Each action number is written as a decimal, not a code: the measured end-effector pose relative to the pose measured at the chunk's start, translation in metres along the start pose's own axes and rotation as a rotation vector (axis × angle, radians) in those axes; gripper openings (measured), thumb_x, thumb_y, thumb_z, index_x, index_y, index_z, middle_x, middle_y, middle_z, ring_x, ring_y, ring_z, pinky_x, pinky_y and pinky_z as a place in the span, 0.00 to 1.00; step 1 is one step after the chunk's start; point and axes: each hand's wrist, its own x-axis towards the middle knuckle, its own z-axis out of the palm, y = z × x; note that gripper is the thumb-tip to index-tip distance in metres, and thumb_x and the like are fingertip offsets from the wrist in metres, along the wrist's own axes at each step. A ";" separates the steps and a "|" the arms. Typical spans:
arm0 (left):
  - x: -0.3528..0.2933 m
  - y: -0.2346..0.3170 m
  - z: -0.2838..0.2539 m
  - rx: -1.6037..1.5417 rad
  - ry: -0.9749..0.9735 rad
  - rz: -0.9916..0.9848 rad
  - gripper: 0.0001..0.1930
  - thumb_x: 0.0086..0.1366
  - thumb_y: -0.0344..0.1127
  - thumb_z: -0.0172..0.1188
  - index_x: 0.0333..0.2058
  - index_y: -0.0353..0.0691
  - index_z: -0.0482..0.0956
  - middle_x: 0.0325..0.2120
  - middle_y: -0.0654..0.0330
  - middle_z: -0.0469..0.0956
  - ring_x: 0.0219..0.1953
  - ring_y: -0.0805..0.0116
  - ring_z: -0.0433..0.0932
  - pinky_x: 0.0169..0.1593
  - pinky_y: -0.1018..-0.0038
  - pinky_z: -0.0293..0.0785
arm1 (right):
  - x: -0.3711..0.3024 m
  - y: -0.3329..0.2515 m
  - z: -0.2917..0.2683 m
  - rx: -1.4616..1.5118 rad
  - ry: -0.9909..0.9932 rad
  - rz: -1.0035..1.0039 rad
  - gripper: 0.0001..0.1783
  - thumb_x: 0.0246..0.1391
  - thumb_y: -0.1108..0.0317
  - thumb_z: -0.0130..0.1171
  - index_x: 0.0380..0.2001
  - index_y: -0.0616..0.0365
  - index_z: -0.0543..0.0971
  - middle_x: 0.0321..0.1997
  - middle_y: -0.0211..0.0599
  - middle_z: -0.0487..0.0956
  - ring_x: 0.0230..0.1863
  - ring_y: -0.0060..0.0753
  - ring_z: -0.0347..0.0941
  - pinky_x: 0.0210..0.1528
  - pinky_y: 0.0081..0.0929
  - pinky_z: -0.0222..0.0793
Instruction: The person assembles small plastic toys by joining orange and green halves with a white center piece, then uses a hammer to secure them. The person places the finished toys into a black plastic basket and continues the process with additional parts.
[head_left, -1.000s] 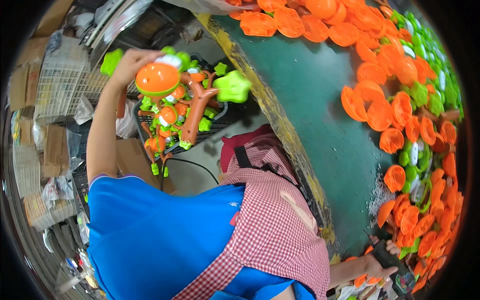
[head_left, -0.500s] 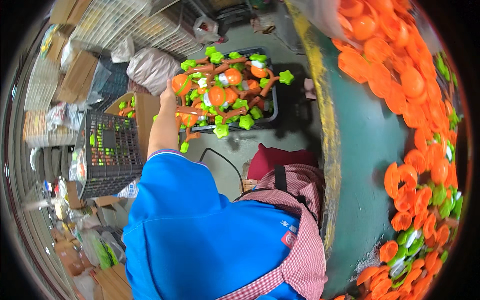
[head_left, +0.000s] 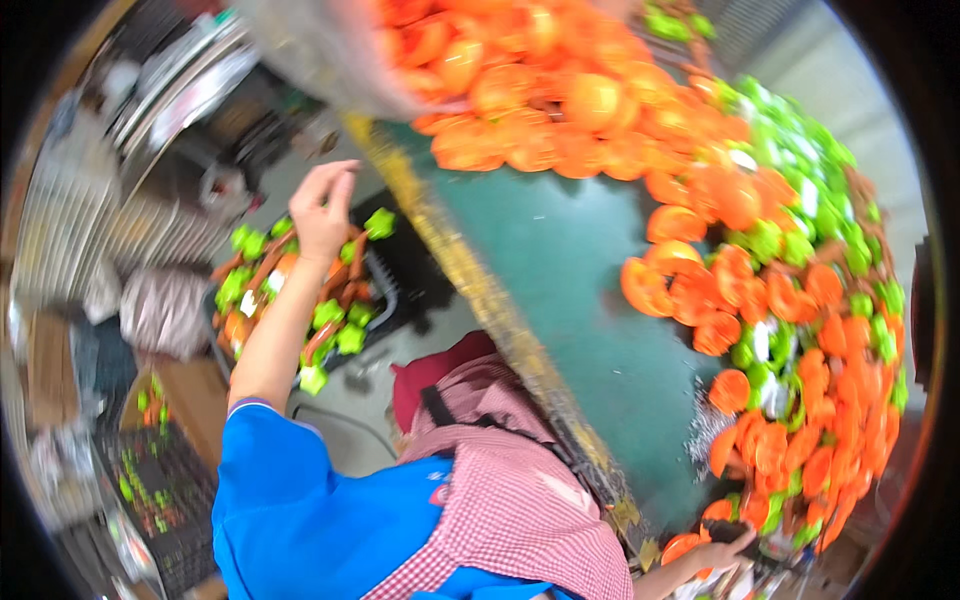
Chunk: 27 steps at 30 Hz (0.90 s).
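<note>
My left hand [head_left: 322, 208] is raised over a dark crate [head_left: 385, 292] on the floor. Its fingers are loosely bent and apart from the thumb, with nothing visible in them. The crate is heaped with assembled toy pieces [head_left: 330, 315] of brown branches, green star-shaped ends and orange balls. My right hand [head_left: 712, 556] is low at the right, at the near end of the worktable beside loose orange shells [head_left: 770, 445]. A small dark thing [head_left: 725, 532] lies against its fingers; blur hides what it is and whether the hand grips it.
A green worktable [head_left: 560, 250] with a worn yellow edge [head_left: 440, 220] runs diagonally beside me. Orange half shells [head_left: 590, 105] and green parts [head_left: 800, 170] are piled along its far side. At the left stand a black basket [head_left: 150, 500], a cardboard box [head_left: 195, 395] and a pale sack [head_left: 170, 310].
The view has swung toward the worktable. My left hand has left the orange ball it was touching at the crate and risen. My right hand has come into view.
</note>
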 end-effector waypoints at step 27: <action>0.150 0.204 0.392 0.424 -0.893 0.518 0.31 0.58 0.51 0.64 0.58 0.46 0.72 0.62 0.56 0.65 0.64 0.56 0.64 0.64 0.60 0.63 | -0.110 -0.018 0.107 -0.221 -0.693 -0.367 0.09 0.47 0.83 0.58 0.33 0.64 0.80 0.23 0.41 0.76 0.24 0.37 0.74 0.28 0.28 0.69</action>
